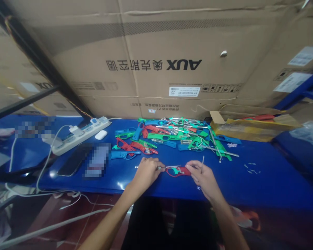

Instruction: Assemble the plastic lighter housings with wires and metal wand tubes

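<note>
At the front of the desk (250,189), the right hand (204,177) pinches a red casing (187,172), covering its end; fingers hide whether the left hand (146,171) grips anything.

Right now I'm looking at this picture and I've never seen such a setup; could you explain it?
There is no machine here: a person works with two bare hands. The single picture comes from a camera worn on their head, looking forward and down.

On the glossy blue table lies a heap of red, blue and green plastic casings, tangled with white wires and metal tubes. A long white power strip is at the left, an open brown cardboard box at the right.

The left hand has its fingertips at one end of a red plastic casing; the right hand touches the other end and holds a slim grey rod.
</note>
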`<state>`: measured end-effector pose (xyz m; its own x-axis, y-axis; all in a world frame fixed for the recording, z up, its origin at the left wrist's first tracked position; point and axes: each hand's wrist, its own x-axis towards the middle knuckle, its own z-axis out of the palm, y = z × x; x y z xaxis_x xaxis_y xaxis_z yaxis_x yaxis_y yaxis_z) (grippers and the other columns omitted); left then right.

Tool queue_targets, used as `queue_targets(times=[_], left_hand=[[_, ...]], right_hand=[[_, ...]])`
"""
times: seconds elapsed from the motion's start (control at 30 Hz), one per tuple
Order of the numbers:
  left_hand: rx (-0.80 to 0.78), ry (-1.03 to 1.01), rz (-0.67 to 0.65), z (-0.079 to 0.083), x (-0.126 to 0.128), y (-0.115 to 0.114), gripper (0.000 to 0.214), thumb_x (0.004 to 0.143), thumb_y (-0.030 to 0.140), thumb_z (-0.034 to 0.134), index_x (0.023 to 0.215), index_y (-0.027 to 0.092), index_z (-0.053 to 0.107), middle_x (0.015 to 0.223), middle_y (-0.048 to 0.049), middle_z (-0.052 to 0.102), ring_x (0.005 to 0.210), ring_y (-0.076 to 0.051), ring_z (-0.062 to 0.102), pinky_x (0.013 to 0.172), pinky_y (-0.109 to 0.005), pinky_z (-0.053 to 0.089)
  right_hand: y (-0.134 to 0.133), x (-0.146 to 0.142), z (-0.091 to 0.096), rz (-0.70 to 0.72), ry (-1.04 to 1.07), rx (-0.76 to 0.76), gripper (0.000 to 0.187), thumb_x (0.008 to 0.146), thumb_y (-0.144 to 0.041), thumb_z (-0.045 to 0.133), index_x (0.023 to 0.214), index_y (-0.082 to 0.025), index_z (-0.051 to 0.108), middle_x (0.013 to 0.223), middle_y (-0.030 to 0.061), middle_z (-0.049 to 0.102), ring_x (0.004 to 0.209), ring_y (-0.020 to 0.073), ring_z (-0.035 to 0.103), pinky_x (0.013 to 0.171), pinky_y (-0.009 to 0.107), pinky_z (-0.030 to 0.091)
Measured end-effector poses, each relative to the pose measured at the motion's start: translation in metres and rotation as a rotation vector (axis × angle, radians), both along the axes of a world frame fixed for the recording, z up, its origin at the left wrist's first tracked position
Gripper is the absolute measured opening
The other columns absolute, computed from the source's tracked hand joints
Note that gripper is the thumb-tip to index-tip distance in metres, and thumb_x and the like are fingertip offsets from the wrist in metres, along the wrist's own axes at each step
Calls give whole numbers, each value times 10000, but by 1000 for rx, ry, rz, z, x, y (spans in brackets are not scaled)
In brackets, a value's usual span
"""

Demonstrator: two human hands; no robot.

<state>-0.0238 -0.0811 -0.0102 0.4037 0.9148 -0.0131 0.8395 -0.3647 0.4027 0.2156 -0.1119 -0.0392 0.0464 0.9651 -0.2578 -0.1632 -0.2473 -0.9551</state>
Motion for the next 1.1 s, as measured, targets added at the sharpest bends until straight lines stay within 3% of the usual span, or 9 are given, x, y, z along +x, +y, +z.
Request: queue_targets(times=[0.1, 0.27, 0.37, 0.57, 0.73, 0.87, 1.1], left_hand=[[-62, -77, 33, 4, 0, 3, 85, 889, 264, 740, 951, 299, 785, 958, 22, 772, 929, -211, 704, 784, -300, 394], [-136, -165, 88, 5, 6, 7, 74, 860, 258, 760, 916, 298, 786, 949, 30, 782, 864, -180, 715, 716, -251, 422], [-149, -162, 142, 5, 11, 9, 40, 865, 287, 758, 901, 287, 777, 890, 27, 778, 826, -181, 711, 698, -257, 407], [-20, -203, 158, -9, 14, 0, 57, 881, 330, 757, 895, 275, 748, 964, 22, 751, 959, -198, 684, 838, -321, 364], [80, -204, 160, -23, 14, -6, 88, 907, 336, 729, 914, 247, 727, 960, 6, 728, 929, -195, 666, 819, -336, 354], [106, -210, 143, -24, 13, -5, 97, 924, 349, 711, 938, 255, 729, 944, 15, 719, 879, -173, 660, 796, -332, 350], [132, -221, 125, -26, 12, -5, 104, 928, 358, 704, 956, 262, 731, 925, 17, 713, 864, -174, 655, 790, -325, 356]], right_hand=[[2, -6, 4, 1, -76, 36, 427, 718, -541, 811, 875, -171, 668, 586, -40, 522, 441, 55, 326, 390, 192, 176], [-1, -28, 16, 62, -113, 138, 382, 798, -542, 732, 866, -174, 652, 930, 87, 733, 407, 43, 415, 391, 218, 306], [-4, -42, 19, 50, -119, 120, 376, 826, -544, 700, 885, -177, 640, 939, 102, 751, 352, 47, 435, 372, 228, 320], [1, -46, 8, 38, -139, 58, 383, 820, -553, 707, 870, -177, 649, 640, 25, 693, 313, 68, 437, 354, 215, 298], [3, -45, 3, 72, -127, 39, 417, 817, -584, 700, 893, -178, 638, 850, 81, 758, 312, 64, 458, 334, 223, 307], [1, -48, 6, 93, -153, 57, 385, 843, -557, 690, 894, -179, 634, 765, 59, 739, 349, 87, 507, 377, 226, 351], [0, -49, 4, 54, -166, 85, 372, 870, -551, 665, 916, -183, 644, 820, 65, 739, 394, 111, 549, 421, 253, 398]])
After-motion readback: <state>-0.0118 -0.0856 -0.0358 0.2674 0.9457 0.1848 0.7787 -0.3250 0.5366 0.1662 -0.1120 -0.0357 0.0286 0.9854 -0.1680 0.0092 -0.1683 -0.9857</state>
